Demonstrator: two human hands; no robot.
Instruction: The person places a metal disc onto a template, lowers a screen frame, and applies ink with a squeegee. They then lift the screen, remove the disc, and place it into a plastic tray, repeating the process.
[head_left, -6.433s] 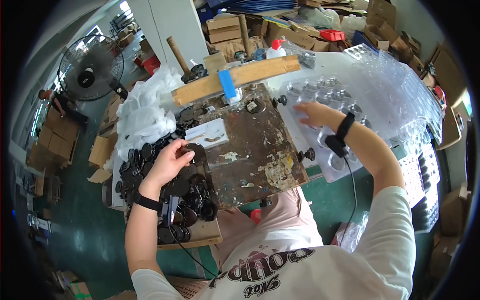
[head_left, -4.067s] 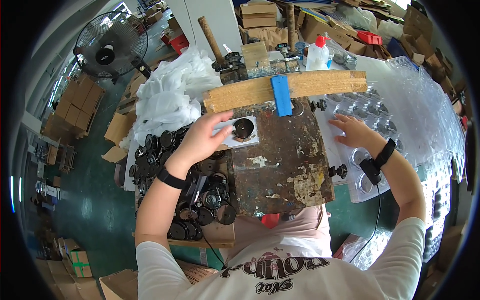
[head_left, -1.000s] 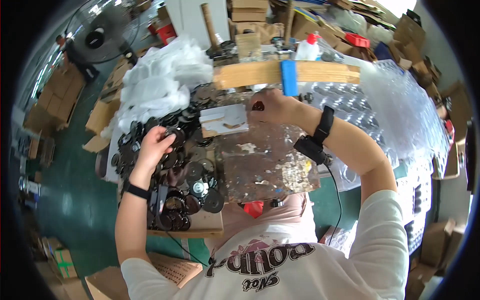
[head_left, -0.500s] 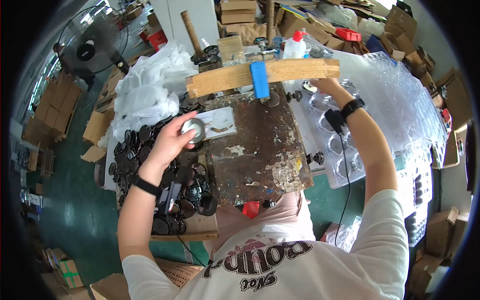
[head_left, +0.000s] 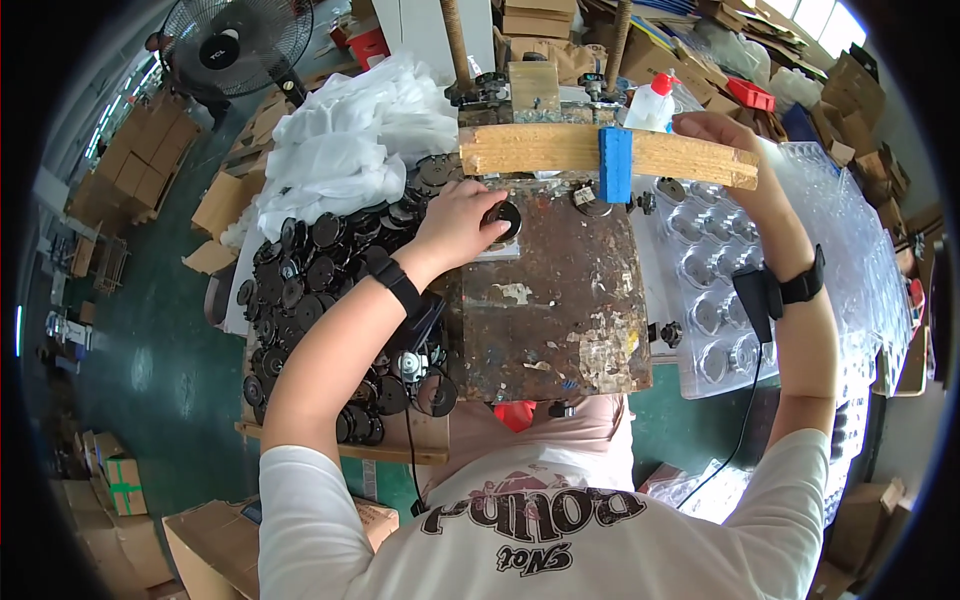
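My left hand [head_left: 462,222] is closed on a dark round disc [head_left: 507,218] over a white card [head_left: 495,254] on the stained board [head_left: 545,320]. A wooden bar [head_left: 525,150] with a blue wrapped band [head_left: 615,165] spans the board's back; another disc [head_left: 591,205] sits beneath the band. My right hand [head_left: 705,127] is behind the bar's right end, its fingers curled; what they hold is hidden. A clear tray [head_left: 705,290] with round cavities lies to the right, and a pile of black discs [head_left: 300,290] to the left.
White foam sheets [head_left: 340,140] are heaped at the back left, beside a standing fan [head_left: 225,48]. A bottle with a red cap [head_left: 655,105] stands behind the bar. Clear plastic sheets [head_left: 865,240] lie at the right; cardboard boxes [head_left: 150,160] are stacked around.
My left hand has moved right from the disc pile onto the card with a disc. My right hand has moved from the board to the tray, then up behind the bar's right end.
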